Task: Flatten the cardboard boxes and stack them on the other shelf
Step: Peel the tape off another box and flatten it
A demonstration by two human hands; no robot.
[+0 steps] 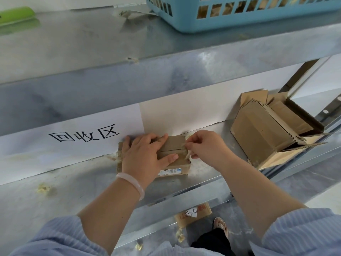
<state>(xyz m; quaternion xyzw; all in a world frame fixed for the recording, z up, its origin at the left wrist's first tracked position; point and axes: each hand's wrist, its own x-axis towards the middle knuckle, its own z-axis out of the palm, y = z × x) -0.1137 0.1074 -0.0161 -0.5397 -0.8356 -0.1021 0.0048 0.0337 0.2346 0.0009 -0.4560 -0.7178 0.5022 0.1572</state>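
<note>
- We look down on a metal shelf [88, 193]. Against its back lies a white paper sign [36, 150] with three black characters on it.
- To the right on the same shelf an open cardboard box [262, 133] lies on its side, well apart from the hands. Its flaps are splayed toward the right.
- On the upper shelf [92, 52] a blue basket [186, 24] stands at the right, and a green object [16, 14] lies at the far left.
- Pale scraps dot the shelf. Below its front edge we see a flattened piece of cardboard [193, 213] with handwritten labels, and beside it a foot in a sandal [220, 224].
- The small cardboard box [174, 145] sits mid-shelf, just right of the sign and touching its edge. Nothing stands between it and us.
- Its long axis runs left to right along the shelf. The top seam runs the same way, and a printed label on its front side faces us.
- The left hand [144, 157] lies palm down on the box top with fingers straight and spread. It presses the box and grips nothing. A pale bracelet [133, 183] circles the wrist.
- The right hand [204, 146] is at the box's right end with its fingers curled, pinching a tape strip [188, 154] there.
- Both forearms reach forward out of blue striped sleeves [55, 235].
</note>
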